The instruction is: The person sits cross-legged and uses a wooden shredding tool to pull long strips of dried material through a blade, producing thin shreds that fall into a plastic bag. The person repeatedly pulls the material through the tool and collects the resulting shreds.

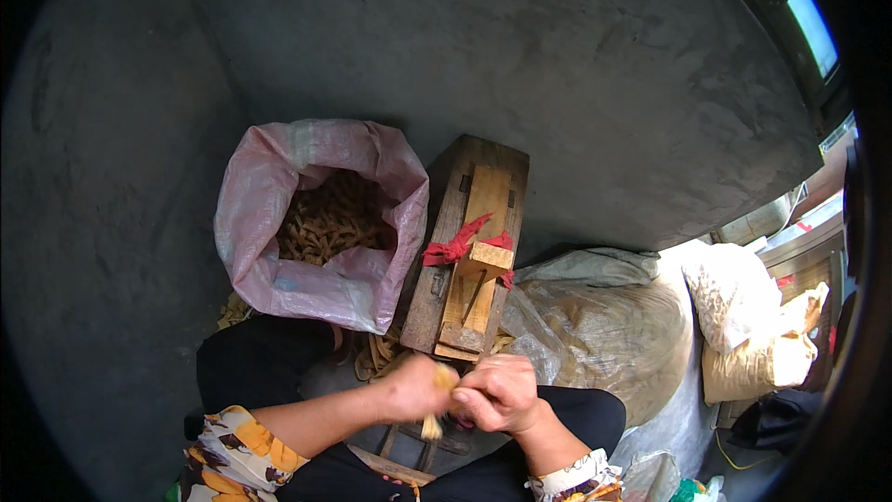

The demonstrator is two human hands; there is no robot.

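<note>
My left hand [417, 386] and my right hand [499, 392] meet at the near end of a wooden bench [456, 237]. The left is closed on a pale yellowish strip [432, 427], whose frayed-looking end hangs below the fist. Right beside it, the right hand has curled fingers; what lies inside them is hidden. On the bench is a lighter wooden board with an upright block [486, 258], a thin metal rod and red cloth ties [453, 251]. An open pink woven sack [244, 223] at the left holds many brown pieces [338, 216].
Grey walls [488, 49] stand behind the bench and sack. Large plastic-covered bags [606, 335] lie on the right, with white and tan sacks [732, 293] beyond. Loose strips [380, 356] lie under the bench's near end. A wooden frame [418, 453] lies between my legs.
</note>
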